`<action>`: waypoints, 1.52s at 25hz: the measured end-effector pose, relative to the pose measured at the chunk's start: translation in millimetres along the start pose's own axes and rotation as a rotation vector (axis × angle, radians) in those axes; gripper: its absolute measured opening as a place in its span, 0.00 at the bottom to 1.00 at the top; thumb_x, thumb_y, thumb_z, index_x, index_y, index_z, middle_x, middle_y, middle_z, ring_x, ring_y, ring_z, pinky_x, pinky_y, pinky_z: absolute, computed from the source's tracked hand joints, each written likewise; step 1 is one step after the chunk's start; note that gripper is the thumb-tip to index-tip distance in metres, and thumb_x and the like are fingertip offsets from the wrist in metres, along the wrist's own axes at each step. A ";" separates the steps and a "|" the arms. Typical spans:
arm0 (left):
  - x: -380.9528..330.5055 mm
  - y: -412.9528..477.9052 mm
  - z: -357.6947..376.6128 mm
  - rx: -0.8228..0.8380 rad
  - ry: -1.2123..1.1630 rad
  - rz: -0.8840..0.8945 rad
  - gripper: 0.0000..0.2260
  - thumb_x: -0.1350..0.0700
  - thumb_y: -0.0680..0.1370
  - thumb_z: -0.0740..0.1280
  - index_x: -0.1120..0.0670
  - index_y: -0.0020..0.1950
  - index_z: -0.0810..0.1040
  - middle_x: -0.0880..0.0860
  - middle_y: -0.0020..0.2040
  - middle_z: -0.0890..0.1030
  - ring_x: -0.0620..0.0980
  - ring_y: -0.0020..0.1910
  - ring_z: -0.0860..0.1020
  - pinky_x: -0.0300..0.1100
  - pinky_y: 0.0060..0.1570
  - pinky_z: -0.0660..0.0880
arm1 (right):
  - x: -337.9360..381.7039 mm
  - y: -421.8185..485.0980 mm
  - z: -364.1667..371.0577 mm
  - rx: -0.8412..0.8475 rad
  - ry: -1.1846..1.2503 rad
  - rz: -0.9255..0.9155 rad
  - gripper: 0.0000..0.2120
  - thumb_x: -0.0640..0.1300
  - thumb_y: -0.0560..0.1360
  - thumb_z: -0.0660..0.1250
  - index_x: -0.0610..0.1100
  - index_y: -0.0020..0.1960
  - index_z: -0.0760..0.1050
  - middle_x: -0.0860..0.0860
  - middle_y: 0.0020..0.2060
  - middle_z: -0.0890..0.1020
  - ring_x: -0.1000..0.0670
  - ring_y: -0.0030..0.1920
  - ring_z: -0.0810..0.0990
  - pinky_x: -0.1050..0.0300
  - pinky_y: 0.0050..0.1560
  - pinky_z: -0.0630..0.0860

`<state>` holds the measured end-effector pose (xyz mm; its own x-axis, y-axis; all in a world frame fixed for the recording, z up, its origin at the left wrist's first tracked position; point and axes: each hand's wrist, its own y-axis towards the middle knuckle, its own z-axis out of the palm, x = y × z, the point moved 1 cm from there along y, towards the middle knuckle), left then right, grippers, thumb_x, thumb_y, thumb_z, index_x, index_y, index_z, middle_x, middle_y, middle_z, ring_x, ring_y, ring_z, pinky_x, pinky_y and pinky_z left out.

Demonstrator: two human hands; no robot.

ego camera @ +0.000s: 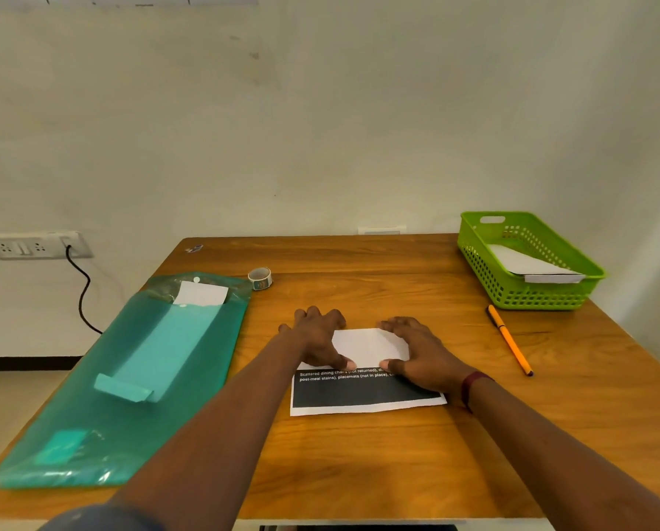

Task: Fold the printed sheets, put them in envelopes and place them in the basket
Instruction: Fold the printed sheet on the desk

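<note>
A printed sheet (366, 392) lies on the wooden table in front of me, its far part folded toward me so the white back shows above a dark printed band. My left hand (318, 337) presses flat on the fold's left side, thumb on the folded edge. My right hand (420, 354) presses on the right side, thumb at the same edge. A green plastic basket (481, 258) stands at the table's far right with a white envelope (531, 266) inside. At the left, a translucent green folder (90, 408) holds envelopes (167, 350) and a white sheet (201, 293).
An orange pen (510, 341) lies right of the sheet. A small roll of tape (260, 278) sits behind the folder. A wall socket (33, 246) with a black cable is at the left. The wall runs along the table's far edge.
</note>
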<state>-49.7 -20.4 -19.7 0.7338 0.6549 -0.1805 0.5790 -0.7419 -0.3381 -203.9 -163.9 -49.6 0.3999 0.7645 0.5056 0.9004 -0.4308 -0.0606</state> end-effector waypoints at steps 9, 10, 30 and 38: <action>-4.3 -3.2 -2.8 0.026 -0.051 -0.001 0.37 0.39 0.67 0.77 0.46 0.70 0.63 0.55 0.71 0.62 0.59 0.72 0.59 0.62 0.68 0.64 | 20.1 9.7 -16.5 0.139 -0.265 0.003 0.40 0.57 0.71 0.72 0.57 0.76 0.55 0.48 0.72 0.62 0.44 0.72 0.59 0.44 0.71 0.62; -5.7 -3.3 -3.3 0.023 -0.052 0.009 0.38 0.40 0.66 0.77 0.47 0.69 0.63 0.55 0.71 0.63 0.59 0.71 0.60 0.62 0.67 0.64 | 22.0 10.0 -17.0 0.145 -0.282 0.005 0.41 0.56 0.70 0.73 0.56 0.76 0.54 0.48 0.72 0.62 0.43 0.72 0.59 0.43 0.70 0.61; 24.8 -38.5 -14.5 -0.573 -0.222 0.225 0.06 0.50 0.75 0.71 0.47 0.51 0.82 0.46 0.50 0.82 0.47 0.50 0.76 0.50 0.51 0.76 | 27.4 -1.8 -38.8 -0.310 -0.412 -0.193 0.20 0.55 0.70 0.72 0.55 0.61 0.74 0.54 0.53 0.77 0.48 0.58 0.68 0.52 0.53 0.67; 29.2 -54.6 11.5 -0.428 -0.138 0.219 0.05 0.53 0.78 0.65 0.45 0.53 0.73 0.48 0.53 0.81 0.49 0.50 0.76 0.42 0.43 0.73 | 31.2 -18.4 -19.8 -0.250 -0.349 -0.223 0.17 0.47 0.79 0.59 0.51 0.67 0.73 0.52 0.62 0.76 0.49 0.59 0.76 0.55 0.54 0.75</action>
<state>-64.0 40.9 -17.1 0.8175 0.4684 -0.3350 0.5315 -0.8377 0.1258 -211.4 -141.6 -15.7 0.2741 0.9480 0.1617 0.9190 -0.3077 0.2466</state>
